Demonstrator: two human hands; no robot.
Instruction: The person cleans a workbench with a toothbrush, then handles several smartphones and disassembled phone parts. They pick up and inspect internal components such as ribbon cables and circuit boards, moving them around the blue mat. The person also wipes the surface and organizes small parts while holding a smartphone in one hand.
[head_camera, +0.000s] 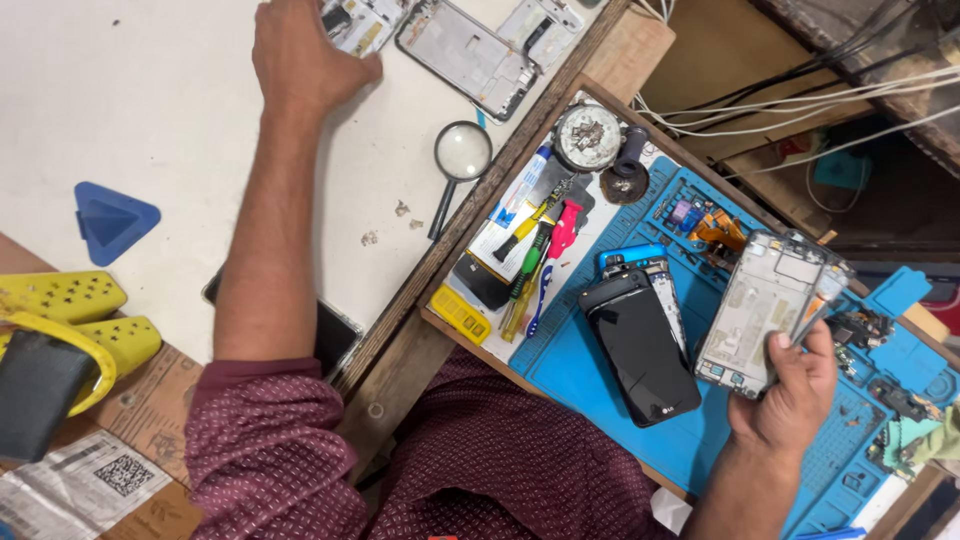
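Two hands: mine, well apart.
Right hand (790, 395): grasping a phone frame (755, 310) over the blue mat (570, 365), long axis pointing away from me.
Left hand (305, 50): stretched far across the white surface (150, 120), resting on another frame (355, 22); grip unclear.

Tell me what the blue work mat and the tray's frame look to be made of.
Blue work mat: likely silicone or rubber, matte, with moulded compartments and ridges. Tray's frame: wood, unfinished and worn, with visible grain and brown colour.
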